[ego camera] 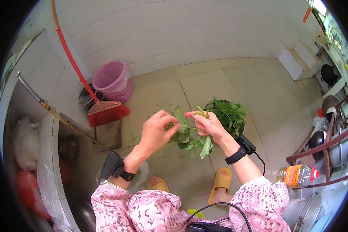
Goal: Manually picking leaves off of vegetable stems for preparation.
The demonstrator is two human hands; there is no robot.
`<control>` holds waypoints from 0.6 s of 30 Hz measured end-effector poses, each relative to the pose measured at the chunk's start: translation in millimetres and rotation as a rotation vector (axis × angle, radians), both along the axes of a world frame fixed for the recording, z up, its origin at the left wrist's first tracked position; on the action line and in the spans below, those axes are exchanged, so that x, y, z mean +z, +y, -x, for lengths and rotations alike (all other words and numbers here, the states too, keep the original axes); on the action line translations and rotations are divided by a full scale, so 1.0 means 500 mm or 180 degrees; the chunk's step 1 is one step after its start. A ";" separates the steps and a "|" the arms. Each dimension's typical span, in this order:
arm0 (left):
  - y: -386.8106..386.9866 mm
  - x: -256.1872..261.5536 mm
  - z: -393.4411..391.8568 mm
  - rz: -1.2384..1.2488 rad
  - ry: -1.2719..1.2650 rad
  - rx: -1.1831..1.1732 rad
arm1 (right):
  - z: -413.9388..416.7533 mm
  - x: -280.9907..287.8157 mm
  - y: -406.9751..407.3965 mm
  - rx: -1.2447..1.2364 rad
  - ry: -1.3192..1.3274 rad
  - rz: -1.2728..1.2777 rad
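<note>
My right hand [209, 125] grips a small bunch of leafy green stems [202, 112], whose cut ends stick up past the thumb. Leaves [185, 138] hang below and to the left of that fist. At the edge of one upright leaf [181, 116], the thumb and forefinger of my left hand [159, 127] nearly meet; whether they pinch it is unclear. Just beyond my right wrist, a round container heaped with more greens [227, 116] stands on the floor, mostly hidden under the leaves. Loose green scraps lie on the tiles beneath my hands, partly covered by the bunch.
A pink plastic basket [111, 79] and a red broom [108, 111] stand at the left wall. On the right are a rack [326, 150] with pots and an oil bottle [297, 175]. Yellow slippers [220, 184] are on my feet. A clear plastic bag [142, 174] lies near my left forearm.
</note>
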State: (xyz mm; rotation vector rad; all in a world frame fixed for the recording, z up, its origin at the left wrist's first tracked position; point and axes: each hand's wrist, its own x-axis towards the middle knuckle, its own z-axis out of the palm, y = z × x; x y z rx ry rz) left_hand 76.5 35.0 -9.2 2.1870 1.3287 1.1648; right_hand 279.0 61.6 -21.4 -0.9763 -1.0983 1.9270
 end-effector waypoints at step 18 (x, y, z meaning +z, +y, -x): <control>0.060 -0.068 0.058 0.2530 -0.1081 0.0355 | 0.054 0.009 -0.022 0.0001 -0.1261 -0.0984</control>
